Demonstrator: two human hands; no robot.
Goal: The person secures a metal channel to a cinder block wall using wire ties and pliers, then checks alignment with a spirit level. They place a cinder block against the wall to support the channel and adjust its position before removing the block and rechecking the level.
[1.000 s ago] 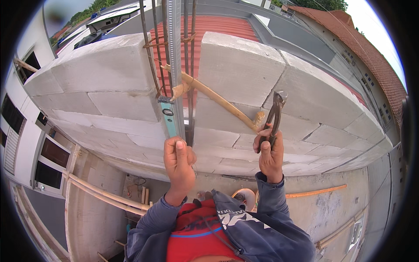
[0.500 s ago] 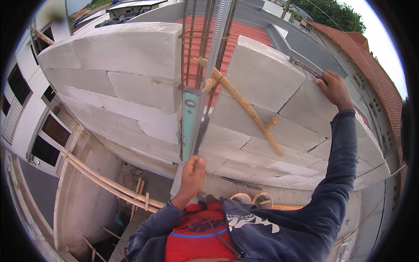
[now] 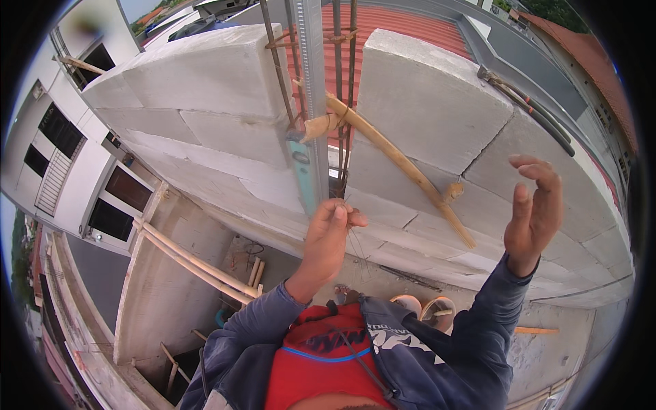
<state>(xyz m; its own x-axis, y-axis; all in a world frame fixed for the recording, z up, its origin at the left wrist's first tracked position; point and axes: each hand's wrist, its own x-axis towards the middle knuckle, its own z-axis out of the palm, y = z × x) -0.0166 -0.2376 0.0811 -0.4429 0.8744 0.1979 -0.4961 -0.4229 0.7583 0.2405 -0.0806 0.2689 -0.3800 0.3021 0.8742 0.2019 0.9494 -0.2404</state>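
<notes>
The left hand (image 3: 331, 232) keeps a narrow grip, pinching thin wire (image 3: 357, 247) that dangles before the block wall (image 3: 437, 109). The right hand (image 3: 535, 212) has a wide grip, fingers apart and bent. Beyond it, pincers (image 3: 547, 121) lie on the wall's top. A teal level (image 3: 301, 171) stands beside steel rods (image 3: 351, 68); a stick (image 3: 400, 162) slants rightward.

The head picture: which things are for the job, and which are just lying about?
Seems for the job:
- thin wires, in the left hand
- steel bars
- teal level
- pincers, resting on the wall

Probably just lying about:
- buckets
- orange strip on the floor
</notes>
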